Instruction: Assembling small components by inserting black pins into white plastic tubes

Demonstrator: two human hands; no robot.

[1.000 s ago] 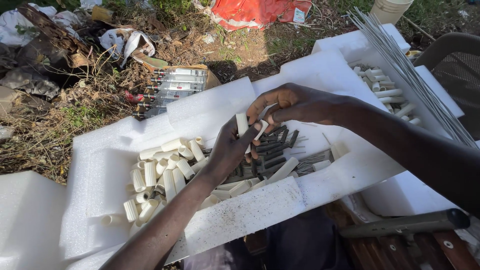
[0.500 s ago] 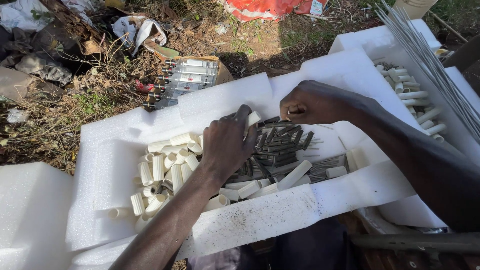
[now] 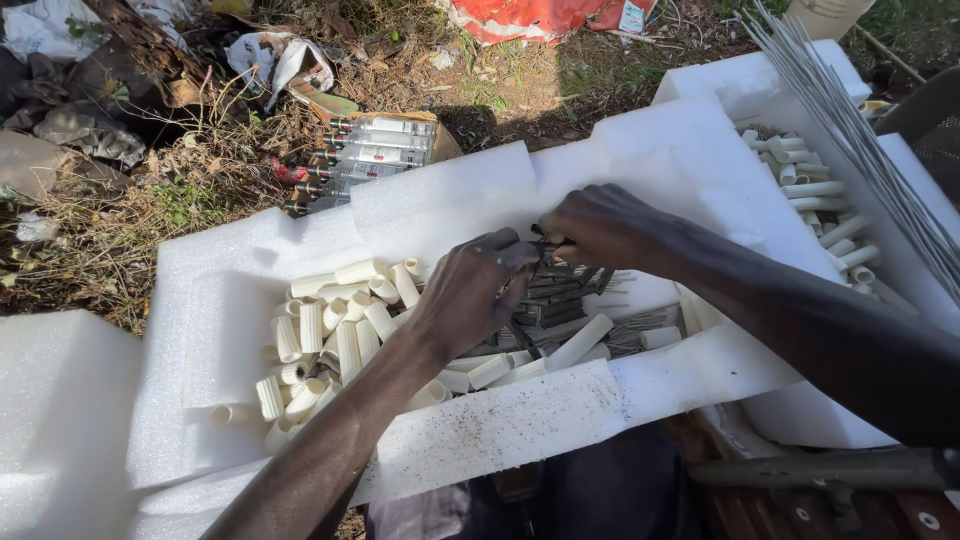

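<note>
Both hands met over the heap of thin grey metal pins (image 3: 565,300) in the white foam tray (image 3: 440,200). The left hand (image 3: 470,290) lay curled, knuckles up, on the heap's nine o'clock side; whether it gripped anything could not be told. The right hand (image 3: 600,228), at the heap's one o'clock edge, had its fingertips pinched together on what looked like a pin or two. Done well, this picking probably wanted a light pinch on single pins, lifted along their length so the tangled rest stayed put.

The pins were slim, dull and stiff, lying crisscrossed. The cream plastic tubes (image 3: 340,330) at nine o'clock were short, ribbed and hollow. The foam looked soft and dimpled, speckled with grit at its six o'clock lip. A bundle of long steel rods (image 3: 850,130) slanted across at two o'clock.
</note>
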